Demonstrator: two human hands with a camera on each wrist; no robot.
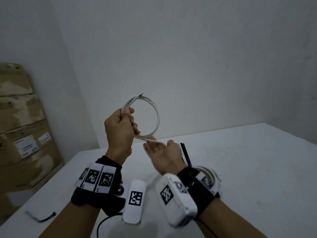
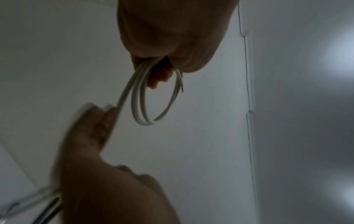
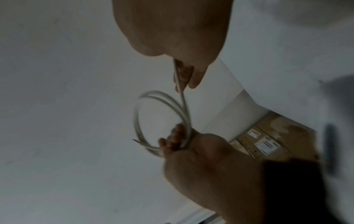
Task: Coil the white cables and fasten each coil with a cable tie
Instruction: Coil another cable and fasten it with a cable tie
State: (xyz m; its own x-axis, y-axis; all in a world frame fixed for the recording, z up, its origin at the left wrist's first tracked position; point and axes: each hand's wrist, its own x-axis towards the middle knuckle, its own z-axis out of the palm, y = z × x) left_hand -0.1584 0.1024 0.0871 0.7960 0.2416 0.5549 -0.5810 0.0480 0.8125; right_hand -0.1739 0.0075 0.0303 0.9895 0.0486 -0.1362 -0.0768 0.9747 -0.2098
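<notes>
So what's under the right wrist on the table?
Behind the right hand, on the white table, lies another white cable coil. The wrist strap covers most of it; any tie is hidden.

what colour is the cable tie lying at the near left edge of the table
Black; the cable tie shows best in the head view.

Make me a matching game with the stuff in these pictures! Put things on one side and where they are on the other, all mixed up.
Things:
1. white cable coil
2. black cable tie
3. cardboard boxes
4. second white coil

Places:
A. stacked against the wall on the left
B. lying on the table near its left edge
C. held up by the left hand
D. on the table behind the right wrist

Pairs: 1-C, 2-B, 3-A, 4-D
</notes>
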